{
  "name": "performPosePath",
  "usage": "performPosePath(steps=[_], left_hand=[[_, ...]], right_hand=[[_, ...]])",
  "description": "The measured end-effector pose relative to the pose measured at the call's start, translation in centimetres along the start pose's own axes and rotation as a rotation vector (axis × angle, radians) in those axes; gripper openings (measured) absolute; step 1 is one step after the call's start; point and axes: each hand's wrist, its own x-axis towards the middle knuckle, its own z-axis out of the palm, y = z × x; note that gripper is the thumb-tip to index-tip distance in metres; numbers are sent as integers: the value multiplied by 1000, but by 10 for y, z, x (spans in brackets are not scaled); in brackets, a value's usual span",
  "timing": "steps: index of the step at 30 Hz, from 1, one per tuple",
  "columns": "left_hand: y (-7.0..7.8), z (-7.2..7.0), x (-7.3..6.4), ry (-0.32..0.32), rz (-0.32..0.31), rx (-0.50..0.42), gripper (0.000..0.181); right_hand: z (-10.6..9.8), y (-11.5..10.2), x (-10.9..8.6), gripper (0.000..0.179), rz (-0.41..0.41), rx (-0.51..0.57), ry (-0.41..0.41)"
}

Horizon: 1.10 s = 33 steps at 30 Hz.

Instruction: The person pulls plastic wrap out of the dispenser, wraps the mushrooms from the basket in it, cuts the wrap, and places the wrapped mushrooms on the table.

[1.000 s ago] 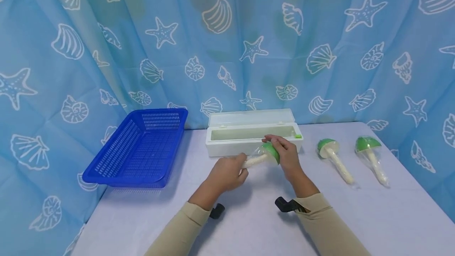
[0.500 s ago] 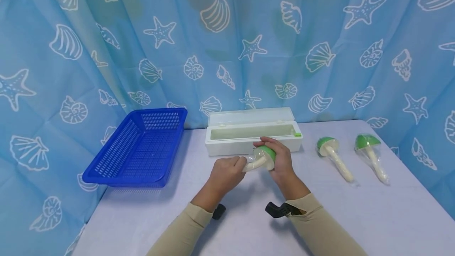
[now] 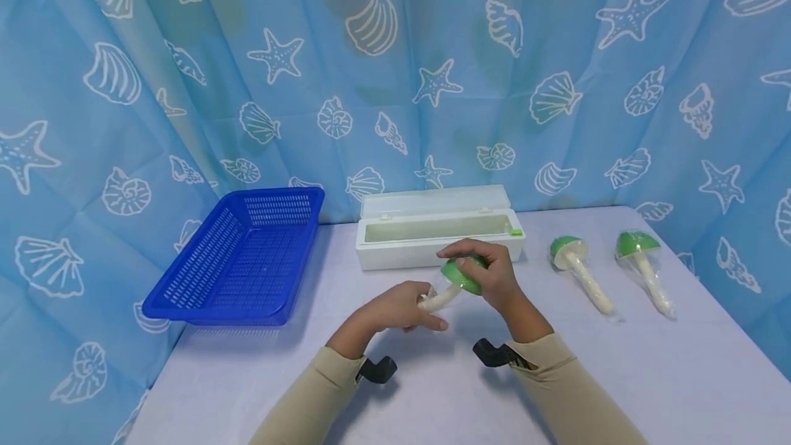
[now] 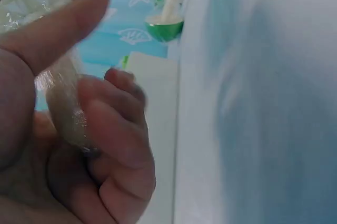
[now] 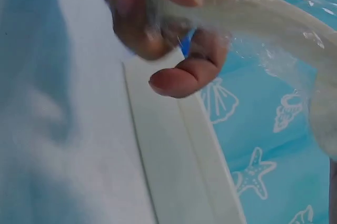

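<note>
A mushroom with a green cap and pale stem, wrapped in clear plastic (image 3: 459, 277), is held over the table between both hands. My right hand (image 3: 492, 276) grips its cap from the right, thumb lying across the green top. At the stem's lower end my left hand (image 3: 395, 309) has its fingers curled round the wrapped stem (image 4: 64, 100), with the thumb pointing away from it. The right wrist view shows the stem (image 5: 268, 18) bent, and loose film around it.
Just beyond the hands stands a long white box (image 3: 402, 257), its clear lid (image 3: 435, 202) raised. A blue basket (image 3: 210, 314) is at the left. Two more wrapped mushrooms, a nearer one (image 3: 583, 273) and a farther one (image 3: 645, 270), lie at the right.
The left hand's grip on the stem has loosened and its thumb has straightened out. The right hand has turned over the cap, which now shows its green top.
</note>
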Motion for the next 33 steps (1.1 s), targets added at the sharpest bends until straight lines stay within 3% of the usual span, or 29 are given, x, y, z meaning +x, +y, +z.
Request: performPosePath(steps=[3, 7, 10, 12, 18, 24, 29, 33], left_hand=[[0, 0, 1, 49, 40, 20, 40], [0, 4, 2, 256, 62, 165, 37], [0, 7, 3, 376, 77, 268, 38], [0, 8, 4, 405, 94, 312, 39], [1, 12, 4, 387, 114, 388, 35], [3, 16, 1, 341, 95, 478, 37], [3, 15, 1, 365, 120, 432, 41], [4, 4, 0, 294, 153, 346, 51]], right_hand=[[1, 1, 0, 30, 74, -35, -12], [1, 3, 0, 35, 247, -2, 16], [5, 4, 0, 29, 347, 58, 104], [11, 4, 0, 25, 354, 88, 181], [23, 2, 2, 30, 315, 152, 335], [24, 2, 1, 35, 373, 113, 349], [19, 3, 1, 36, 393, 25, 359], [7, 3, 4, 34, 409, -20, 321]])
